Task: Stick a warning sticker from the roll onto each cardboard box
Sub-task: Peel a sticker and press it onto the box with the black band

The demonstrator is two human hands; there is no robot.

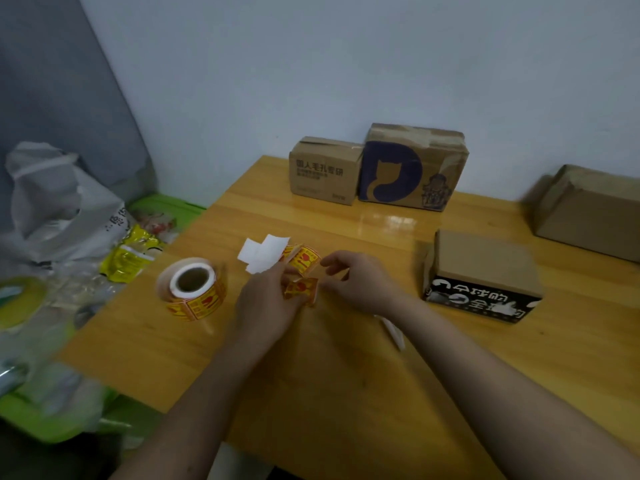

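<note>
Likely trouble: sticker (300, 289) curling onto itself or onto fingers, adhesive exposed, strip (304, 259) slack between hands. Left hand (270, 299) pinching strip above worktop (346, 375); right hand (356, 282) curled at sticker's edge, grip unclear. Yellow with red print, small, flimsy, white backing (263, 252) trailing. Roll (190, 289) left; boxes (481, 271) beyond, none visibly stickered.

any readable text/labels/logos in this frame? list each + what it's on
Small box: "国人毛孔专研"; the smaller lines under it are blurred.
Taller box: large dark-blue "D" logo with a cat silhouette; no words legible.
Black-fronted box: white characters, seen upside down, not reliably readable.
Sticker roll: red print on yellow, too blurred.
White bag: dark print, too blurred.
</note>
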